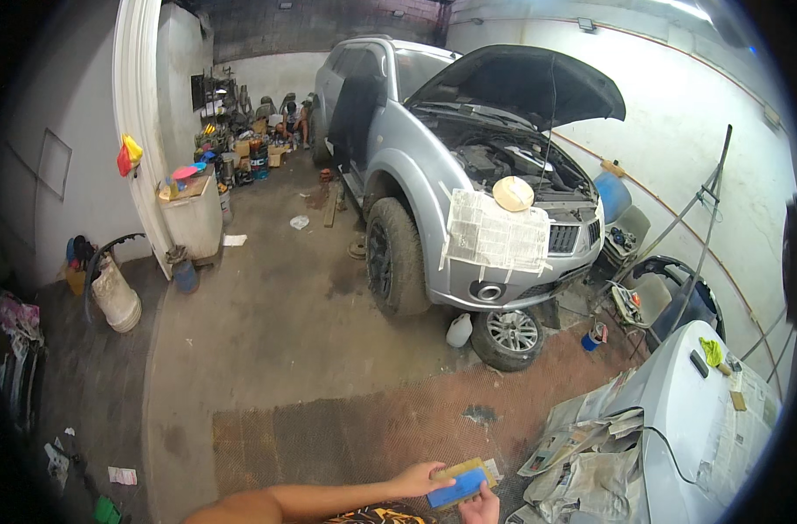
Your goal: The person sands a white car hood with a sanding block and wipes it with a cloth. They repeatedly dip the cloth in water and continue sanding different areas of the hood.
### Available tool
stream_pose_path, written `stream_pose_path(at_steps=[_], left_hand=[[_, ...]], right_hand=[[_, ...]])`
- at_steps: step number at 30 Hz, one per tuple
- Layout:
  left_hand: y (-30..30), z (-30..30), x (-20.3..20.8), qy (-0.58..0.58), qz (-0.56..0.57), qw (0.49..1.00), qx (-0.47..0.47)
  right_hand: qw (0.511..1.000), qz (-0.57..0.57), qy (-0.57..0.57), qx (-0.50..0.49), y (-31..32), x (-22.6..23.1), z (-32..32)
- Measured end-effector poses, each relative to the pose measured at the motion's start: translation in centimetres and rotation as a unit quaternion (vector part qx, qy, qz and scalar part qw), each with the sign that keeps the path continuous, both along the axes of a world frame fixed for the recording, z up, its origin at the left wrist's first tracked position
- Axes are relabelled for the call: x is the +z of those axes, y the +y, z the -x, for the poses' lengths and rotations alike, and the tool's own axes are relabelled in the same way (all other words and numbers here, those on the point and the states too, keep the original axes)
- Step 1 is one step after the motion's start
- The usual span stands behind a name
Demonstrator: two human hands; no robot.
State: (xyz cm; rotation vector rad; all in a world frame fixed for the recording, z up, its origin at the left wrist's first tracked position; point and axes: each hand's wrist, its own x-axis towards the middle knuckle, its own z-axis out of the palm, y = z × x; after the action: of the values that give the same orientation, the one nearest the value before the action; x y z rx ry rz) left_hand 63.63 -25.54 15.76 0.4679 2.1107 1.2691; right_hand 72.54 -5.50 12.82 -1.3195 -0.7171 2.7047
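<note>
At the lower edge of the head view, both of my hands are on a flat rectangular blue-and-yellow sanding block [459, 488]. My left hand [419, 479] grips its left end, with the thumb on top and the fingers at the far edge. On the near right corner, my right hand [480, 507] is closed with its thumb against the blue face. A yellowish sheet or layer shows along the far side of the blue part. Just past its right end lies a small pale piece of paper [493, 469]. The undersides of the block and my fingertips are hidden.
To my right stands a white car panel [678, 428] with newspaper [590, 472] masking and a dark cord. Ahead is a silver car [412, 179], hood raised, newspaper taped on its front. A loose wheel [508, 339] and a white jug [459, 330] lie before it.
</note>
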Motion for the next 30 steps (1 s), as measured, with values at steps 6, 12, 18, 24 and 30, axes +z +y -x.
stream_pose_path(at_steps=[6, 12, 18, 24, 30], left_hand=[[-0.1, -0.3, -0.9, 0.085, -0.109, 0.990, -0.041], [-0.1, -0.1, 4.7, -0.099, -0.101, 0.988, -0.056], [0.1, 0.0, 1.8, 0.029, -0.200, 0.979, -0.034], [-0.4, 0.3, 1.7, 0.078, -0.202, 0.976, 0.020], [-0.8, -0.3, 3.3, 0.263, -0.121, 0.956, 0.045]], right_hand=[[1.000, -0.006, 0.007, -0.012, -0.1, 0.2, -0.7], [0.996, -0.015, 0.084, -0.028, 1.3, 1.7, -1.6], [0.973, -0.084, 0.213, 0.029, 0.2, 4.9, -0.9], [0.980, -0.079, 0.184, 0.014, -0.7, 5.7, 0.0], [0.969, -0.132, 0.207, 0.028, -1.7, 8.2, 1.4]])
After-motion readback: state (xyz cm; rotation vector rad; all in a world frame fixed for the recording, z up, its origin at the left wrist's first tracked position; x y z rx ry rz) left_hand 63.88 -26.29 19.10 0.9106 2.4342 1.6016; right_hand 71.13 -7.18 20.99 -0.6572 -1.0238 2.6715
